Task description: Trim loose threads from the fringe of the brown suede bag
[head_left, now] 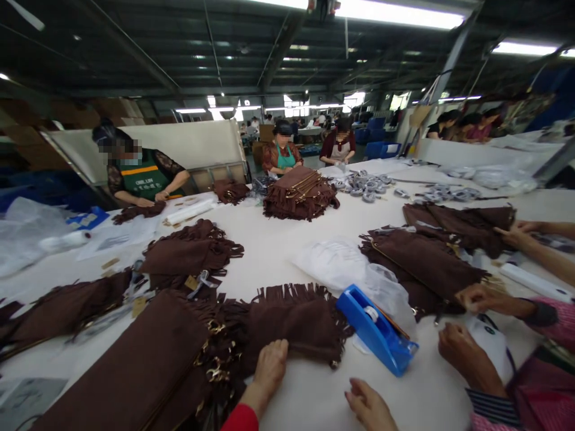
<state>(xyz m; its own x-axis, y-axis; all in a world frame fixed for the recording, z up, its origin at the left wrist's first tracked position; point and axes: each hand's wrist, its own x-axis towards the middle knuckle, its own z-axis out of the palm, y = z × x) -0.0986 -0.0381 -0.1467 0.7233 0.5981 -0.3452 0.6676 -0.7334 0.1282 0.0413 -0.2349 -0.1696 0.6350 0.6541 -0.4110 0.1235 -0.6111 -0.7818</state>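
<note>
Fringed bag point(294, 326) under resting left hand point(269, 365); right hand point(368, 407), loose, partly cropped.

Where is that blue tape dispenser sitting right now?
The blue tape dispenser sits on the white table, low and right of centre, between the fringed brown bag under the left hand and a co-worker's hand.

Matt brown suede-like cloth with cut fringe is seen in the near fringed bag point(291, 326), fitted with shiny gold-coloured metal clasps point(218, 359); glossy blue plastic forms the tape dispenser point(375, 329), and the table point(278, 239) looks smooth, pale and matt
</note>
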